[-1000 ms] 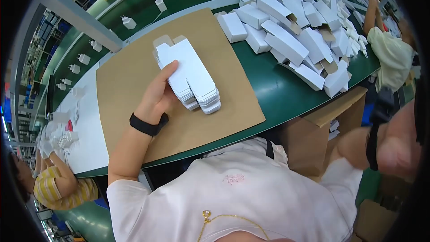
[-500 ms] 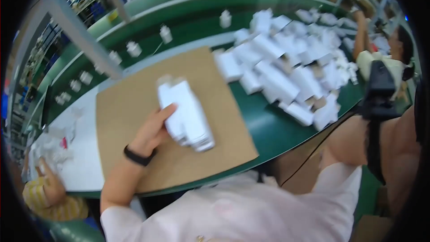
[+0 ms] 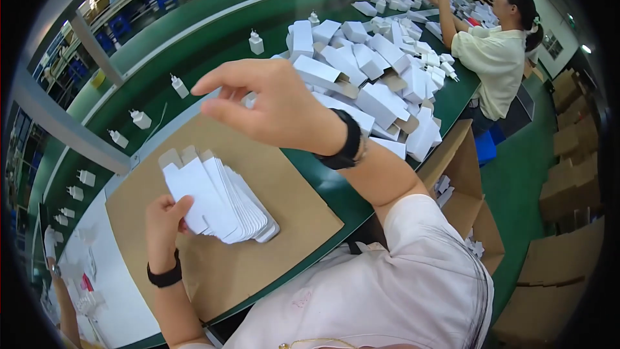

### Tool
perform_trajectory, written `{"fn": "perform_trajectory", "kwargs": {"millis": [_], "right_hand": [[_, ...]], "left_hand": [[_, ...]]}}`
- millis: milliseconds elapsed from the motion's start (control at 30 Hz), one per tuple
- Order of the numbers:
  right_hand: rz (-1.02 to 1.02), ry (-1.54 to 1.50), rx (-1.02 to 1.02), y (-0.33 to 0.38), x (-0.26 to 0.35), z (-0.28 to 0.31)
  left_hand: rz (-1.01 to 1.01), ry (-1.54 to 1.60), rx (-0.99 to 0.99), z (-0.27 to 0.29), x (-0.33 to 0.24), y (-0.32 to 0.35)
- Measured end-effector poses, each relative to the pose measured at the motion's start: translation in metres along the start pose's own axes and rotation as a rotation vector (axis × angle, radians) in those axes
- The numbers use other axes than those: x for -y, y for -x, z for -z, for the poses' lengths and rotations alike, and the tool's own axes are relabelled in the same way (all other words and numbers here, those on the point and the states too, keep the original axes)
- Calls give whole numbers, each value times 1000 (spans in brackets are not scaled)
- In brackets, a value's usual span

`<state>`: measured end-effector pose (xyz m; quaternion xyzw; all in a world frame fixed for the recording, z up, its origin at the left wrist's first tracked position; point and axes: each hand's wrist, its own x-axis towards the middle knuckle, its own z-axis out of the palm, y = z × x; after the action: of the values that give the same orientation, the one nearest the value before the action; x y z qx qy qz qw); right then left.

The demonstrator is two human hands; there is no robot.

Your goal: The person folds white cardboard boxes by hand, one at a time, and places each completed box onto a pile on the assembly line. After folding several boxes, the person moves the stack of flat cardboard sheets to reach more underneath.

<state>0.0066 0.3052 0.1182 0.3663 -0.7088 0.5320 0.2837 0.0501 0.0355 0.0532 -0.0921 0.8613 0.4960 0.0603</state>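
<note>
My left hand (image 3: 166,218) grips a stack of flattened white cartons (image 3: 216,200), its thumb on top near one edge. The cartons are fanned out, with brown inner flaps at their far end, just over a sheet of brown cardboard (image 3: 310,210). My right hand (image 3: 258,100) is raised above and beyond the stack, apart from it. Its fingers curve toward the left with a gap between thumb and forefinger, and nothing shows in that gap. A black band is on each wrist.
White folded boxes (image 3: 384,103) lie heaped on the green table at the right. Several white plug adapters (image 3: 140,119) stand along the green belt (image 3: 213,45). A co-worker (image 3: 494,58) works at the far right, above a large brown carton (image 3: 462,187). Another person's arm (image 3: 63,297) shows at lower left.
My right hand and forearm have come up into the middle of the view. The carton stack, still in my left hand, is now fanned out. The view has turned toward the right.
</note>
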Motion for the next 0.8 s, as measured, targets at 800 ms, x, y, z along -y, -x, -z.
{"fn": "perform_trajectory", "kwargs": {"millis": [800], "right_hand": [[-405, -372, 236, -27, -47, -103]], "left_hand": [[-672, 276, -101, 4, -24, -54]]}}
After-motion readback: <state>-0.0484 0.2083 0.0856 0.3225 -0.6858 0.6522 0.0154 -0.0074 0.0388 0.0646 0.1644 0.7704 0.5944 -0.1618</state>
